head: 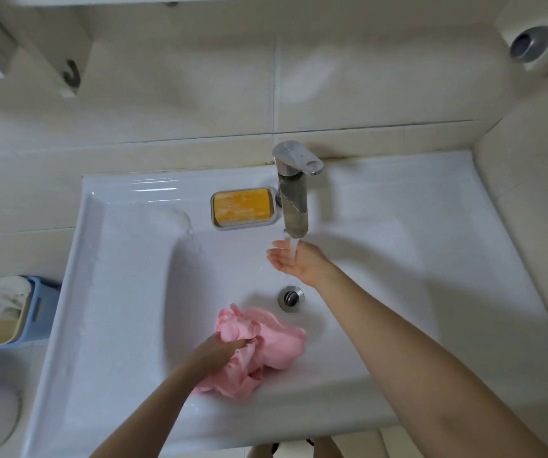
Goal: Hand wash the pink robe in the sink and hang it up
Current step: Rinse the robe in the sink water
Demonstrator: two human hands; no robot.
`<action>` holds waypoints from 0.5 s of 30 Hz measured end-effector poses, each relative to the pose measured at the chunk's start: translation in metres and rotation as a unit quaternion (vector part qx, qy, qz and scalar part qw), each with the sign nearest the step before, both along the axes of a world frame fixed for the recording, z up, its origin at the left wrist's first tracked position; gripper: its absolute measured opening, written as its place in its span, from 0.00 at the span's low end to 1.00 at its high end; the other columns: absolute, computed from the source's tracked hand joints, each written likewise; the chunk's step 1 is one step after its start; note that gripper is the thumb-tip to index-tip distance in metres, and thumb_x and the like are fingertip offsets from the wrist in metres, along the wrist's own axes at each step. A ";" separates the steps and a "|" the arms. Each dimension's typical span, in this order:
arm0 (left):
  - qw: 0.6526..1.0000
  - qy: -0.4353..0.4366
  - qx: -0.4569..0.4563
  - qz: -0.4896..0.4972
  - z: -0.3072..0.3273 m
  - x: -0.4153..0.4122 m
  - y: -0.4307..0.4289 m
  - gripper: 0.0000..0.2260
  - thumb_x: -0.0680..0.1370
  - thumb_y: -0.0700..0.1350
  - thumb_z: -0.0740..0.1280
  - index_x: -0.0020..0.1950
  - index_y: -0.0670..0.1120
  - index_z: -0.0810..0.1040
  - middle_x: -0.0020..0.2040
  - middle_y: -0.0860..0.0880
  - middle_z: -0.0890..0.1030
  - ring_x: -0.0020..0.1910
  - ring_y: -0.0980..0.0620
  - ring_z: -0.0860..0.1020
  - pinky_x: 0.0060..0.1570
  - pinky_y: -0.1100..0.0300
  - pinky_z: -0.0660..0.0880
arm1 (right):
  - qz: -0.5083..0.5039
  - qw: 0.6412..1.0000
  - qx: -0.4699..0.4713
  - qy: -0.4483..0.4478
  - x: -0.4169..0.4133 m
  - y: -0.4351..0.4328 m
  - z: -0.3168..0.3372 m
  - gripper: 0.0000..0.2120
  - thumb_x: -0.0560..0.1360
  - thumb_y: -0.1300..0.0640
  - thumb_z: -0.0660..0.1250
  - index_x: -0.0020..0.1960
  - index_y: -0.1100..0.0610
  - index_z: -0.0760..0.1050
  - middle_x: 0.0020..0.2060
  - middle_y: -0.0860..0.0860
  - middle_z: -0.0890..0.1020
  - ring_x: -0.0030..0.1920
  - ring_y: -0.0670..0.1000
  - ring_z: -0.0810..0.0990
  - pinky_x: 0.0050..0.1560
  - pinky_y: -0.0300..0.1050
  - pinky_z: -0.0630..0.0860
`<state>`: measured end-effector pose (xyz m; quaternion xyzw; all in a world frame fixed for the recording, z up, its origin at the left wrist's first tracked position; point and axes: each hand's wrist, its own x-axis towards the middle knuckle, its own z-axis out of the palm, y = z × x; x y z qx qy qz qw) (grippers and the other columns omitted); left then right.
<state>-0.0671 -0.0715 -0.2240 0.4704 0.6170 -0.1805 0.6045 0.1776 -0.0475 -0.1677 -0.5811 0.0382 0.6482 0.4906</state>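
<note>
The pink robe (266,345) lies bunched up in the white sink (127,292), near its front edge. My left hand (223,350) grips the crumpled cloth from the left. My right hand (295,261) is held palm up, fingers straight, under the metal faucet (294,190). A stream of water runs from the spout onto that palm. The drain plug (291,297) sits between my right hand and the robe.
A yellow soap bar lies in a grey dish (244,208) left of the faucet. A blue basket (8,312) with cloths stands at the left, beside the sink. A hook (72,74) hangs on the upper left cabinet. Tiled walls enclose the back and right.
</note>
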 end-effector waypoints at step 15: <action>0.990 -0.010 0.118 -0.076 0.035 0.021 0.034 0.30 0.62 0.61 0.68 0.59 0.46 0.77 0.57 0.42 0.80 0.51 0.45 0.79 0.52 0.55 0.74 | 0.341 0.864 -0.091 -0.359 0.027 -0.061 -0.047 0.16 0.78 0.59 0.59 0.64 0.57 0.76 0.49 0.58 0.81 0.43 0.54 0.81 0.46 0.47 0.77</action>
